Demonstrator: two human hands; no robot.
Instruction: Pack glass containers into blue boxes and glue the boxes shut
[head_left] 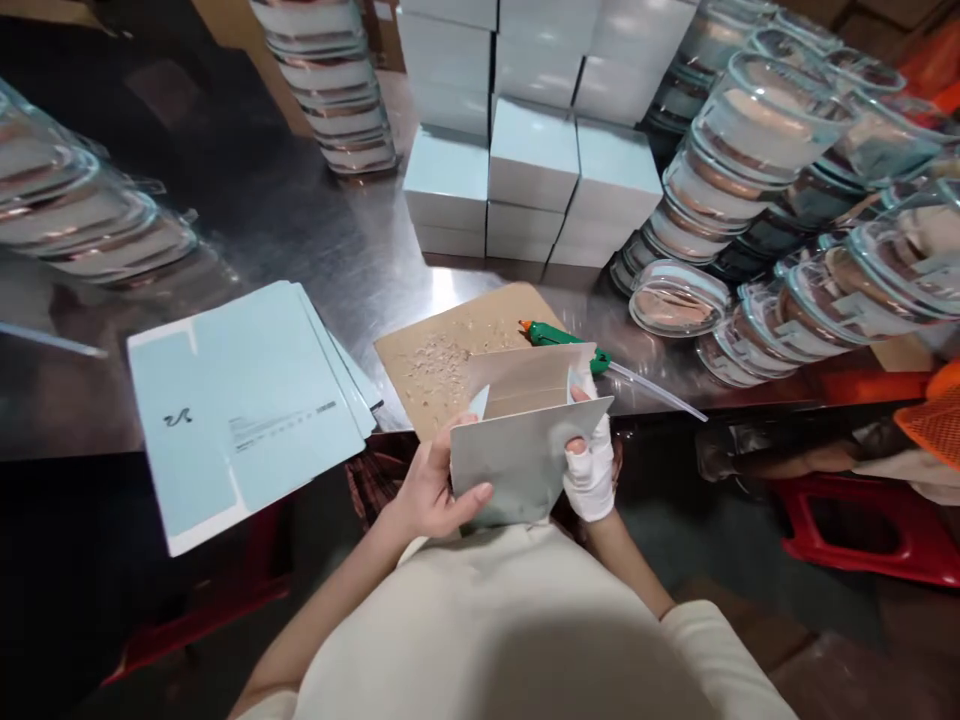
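Both hands hold a partly folded light-blue cardboard box [510, 455], its top open toward the table and its brown inside showing. My left hand [442, 490] grips the left side, thumb on the near panel and fingers behind the edge. On the right, my right hand [592, 465], in a white glove with bare fingertips, presses its thumb on the near panel, other fingers partly hidden. Just beyond the box lies a green glue gun [551, 334] with an orange tip and a clear glue stick [660, 390]. Under it is a brown cardboard sheet [435, 370] spotted with dried glue.
Flat light-blue box blanks [247, 400] overhang the table edge at left. Finished boxes [532, 160] are stacked at the back. Piles of clear oval containers [750, 150] stand right, others left [82, 210]. Red stools [862, 530] are below; another person's arm [795, 462] shows at right.
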